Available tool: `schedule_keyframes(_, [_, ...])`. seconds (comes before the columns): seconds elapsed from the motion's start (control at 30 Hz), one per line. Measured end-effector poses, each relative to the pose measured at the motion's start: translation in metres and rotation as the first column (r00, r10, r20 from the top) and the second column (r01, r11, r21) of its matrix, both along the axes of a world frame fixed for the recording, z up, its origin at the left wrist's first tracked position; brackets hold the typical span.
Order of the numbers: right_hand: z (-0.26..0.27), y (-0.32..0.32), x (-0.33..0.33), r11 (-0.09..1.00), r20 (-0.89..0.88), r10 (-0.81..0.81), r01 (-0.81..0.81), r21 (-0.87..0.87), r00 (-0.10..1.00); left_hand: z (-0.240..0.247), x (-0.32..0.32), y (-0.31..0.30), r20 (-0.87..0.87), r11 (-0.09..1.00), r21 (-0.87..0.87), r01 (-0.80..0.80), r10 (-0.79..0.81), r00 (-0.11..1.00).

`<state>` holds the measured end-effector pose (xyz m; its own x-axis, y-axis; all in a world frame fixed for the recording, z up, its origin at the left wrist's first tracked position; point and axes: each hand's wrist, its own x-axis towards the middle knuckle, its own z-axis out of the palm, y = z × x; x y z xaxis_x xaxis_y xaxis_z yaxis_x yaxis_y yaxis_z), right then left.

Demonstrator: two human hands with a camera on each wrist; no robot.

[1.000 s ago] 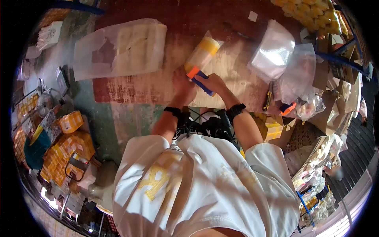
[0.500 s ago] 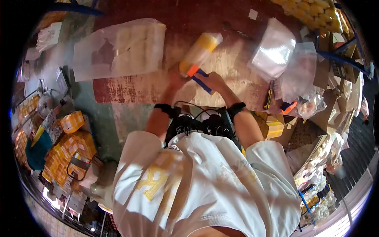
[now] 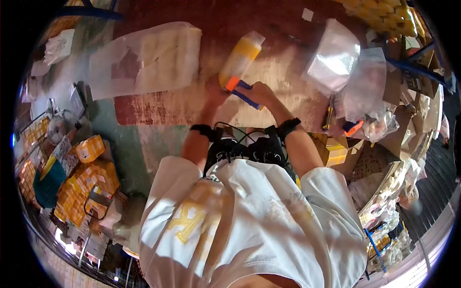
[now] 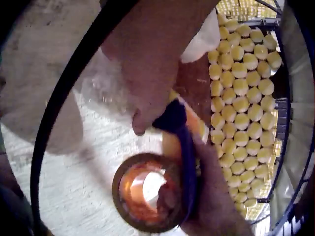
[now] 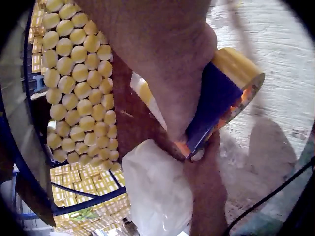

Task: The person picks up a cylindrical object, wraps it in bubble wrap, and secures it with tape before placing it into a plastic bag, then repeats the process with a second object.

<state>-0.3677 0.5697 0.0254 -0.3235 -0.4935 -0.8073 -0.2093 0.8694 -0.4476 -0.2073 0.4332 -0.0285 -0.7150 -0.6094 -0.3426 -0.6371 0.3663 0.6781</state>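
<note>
In the head view a long yellow roll-shaped bundle in a clear plastic bag (image 3: 243,55) lies slantwise on the table. My left hand (image 3: 217,94) grips its near end, blurred and shadowed there. My right hand (image 3: 261,94) holds a blue tape dispenser (image 3: 248,99) by its handle, its orange head (image 3: 232,83) right at the bundle's near end beside my left hand. The left wrist view looks into the tape roll (image 4: 147,191), with my left thumb (image 4: 139,123) close to the dispenser. From the right wrist, the dispenser's blue side (image 5: 214,101) shows under my right hand (image 5: 172,88).
A large translucent bag with a pale block inside (image 3: 170,57) lies on the table's left. To the right are a stack of clear bags (image 3: 333,55), a yellow-black cutter (image 3: 328,113) and another blue-orange dispenser (image 3: 354,127). Many yellow rolls (image 5: 81,91) are stacked beyond the table.
The bundle's near end and my left hand have shifted left, and the bundle now points more away from me. The dispenser has moved slightly left and away with its head staying at that end.
</note>
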Motion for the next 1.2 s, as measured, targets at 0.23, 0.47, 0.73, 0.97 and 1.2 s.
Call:
schedule_keyframes(0.23, [-0.006,-0.007,0.006,0.999,-0.086,0.051,-0.05,0.01,0.995,0.006,0.004,0.02,0.226,0.929,-0.368,0.031,0.057,0.972])
schedule_keyframes(0.47, [-0.01,-0.001,0.007,1.0,-0.037,0.015,-0.016,-0.009,0.999,-0.026,0.011,-0.045,0.095,0.965,0.201,0.168,-0.19,0.977])
schedule_keyframes(0.73, [-0.023,0.0,0.008,1.0,-0.062,0.018,-0.017,0.014,0.998,-0.044,0.014,-0.009,0.047,0.983,-0.104,0.149,-0.145,0.988])
schedule_keyframes(0.97, [-0.012,0.01,0.007,0.999,-0.056,-0.001,0.003,0.046,0.998,-0.062,-0.001,-0.032,0.035,0.994,-0.021,0.109,-0.108,0.993])
schedule_keyframes(1.2, [0.015,-0.002,0.028,0.947,-0.208,-0.086,0.145,0.287,0.974,0.021,-0.034,-0.017,0.273,0.982,0.169,0.09,-0.134,0.953])
